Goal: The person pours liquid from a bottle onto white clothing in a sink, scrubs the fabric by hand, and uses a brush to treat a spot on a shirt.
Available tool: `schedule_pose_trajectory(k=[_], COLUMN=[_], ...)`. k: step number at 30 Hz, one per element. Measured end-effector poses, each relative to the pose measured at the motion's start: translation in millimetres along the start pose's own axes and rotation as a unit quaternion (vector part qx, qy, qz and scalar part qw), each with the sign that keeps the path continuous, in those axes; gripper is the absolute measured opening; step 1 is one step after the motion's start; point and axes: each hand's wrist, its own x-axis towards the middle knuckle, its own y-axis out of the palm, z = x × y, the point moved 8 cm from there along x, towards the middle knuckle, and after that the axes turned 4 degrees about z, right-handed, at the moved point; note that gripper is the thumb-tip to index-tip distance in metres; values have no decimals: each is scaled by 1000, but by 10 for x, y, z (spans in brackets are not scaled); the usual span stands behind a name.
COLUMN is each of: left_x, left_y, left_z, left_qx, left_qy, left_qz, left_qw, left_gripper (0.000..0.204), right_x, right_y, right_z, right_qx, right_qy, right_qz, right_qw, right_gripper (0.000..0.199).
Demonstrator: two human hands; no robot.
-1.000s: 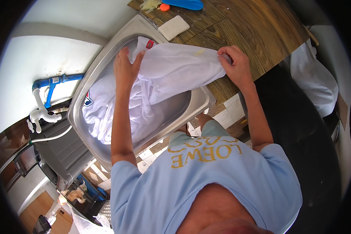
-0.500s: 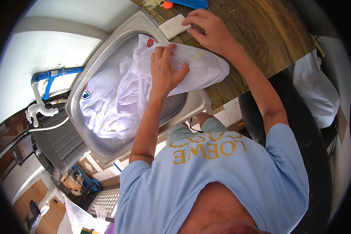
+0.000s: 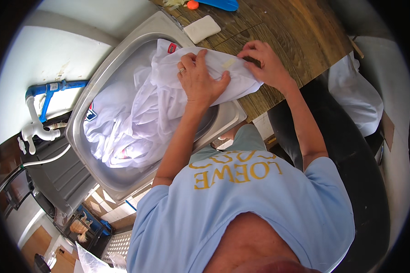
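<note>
Desk point(image 3: 296, 32): dark brown wood-grain top, running along the upper right of the view, with the sink set into its left part.

Sink point(image 3: 100, 86): stainless steel basin, rectangular with rounded corners, tilted across the view; its right rim meets the desk.

White garment point(image 3: 136, 123): large wet cloth, bunched in the basin, with one part drawn up over the sink's right rim and spread onto the desk. A small red and blue mark shows near its left edge, and a red label at its upper fold.

Tap fitting point(image 3: 36, 123): white plastic, on a blue pipe, left of the sink against the wall.

Left hand point(image 3: 200, 79): palm down, fingers spread, pressed flat on the spread cloth at the sink's rim; grip wide, closing on nothing. A ring shows on one finger.

Right hand point(image 3: 264, 63): on the desk, fingers curled, grip pinching the cloth's far edge.

Soap bar point(image 3: 202, 29): pale, rectangular, on the desk just above the garment.

Orange ball point(image 3: 192, 5): small, at the top edge beside a blue object point(image 3: 221, 4).
</note>
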Motion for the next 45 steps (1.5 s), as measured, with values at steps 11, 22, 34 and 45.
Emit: schedule_pose_trajectory(k=[11, 22, 34, 45], left_x=[-115, -215, -237, -256], left_y=[2, 48, 65, 94], left_z=[-130, -113, -52, -74], left_qx=[3, -28, -25, -12], left_qy=[-51, -66, -70, -84], left_qz=[-12, -94, -109, -80], left_qw=[999, 993, 991, 993], left_gripper=[77, 66, 71, 66], right_x=[1075, 1785, 1359, 634], right_y=[-20, -229, 102, -168], right_z=[560, -246, 369, 333], right_qx=[-99, -194, -128, 10], right_qy=[-297, -106, -203, -103], right_qz=[-157, -114, 1, 10], right_qw=[937, 969, 971, 995], right_gripper=[35, 64, 52, 48])
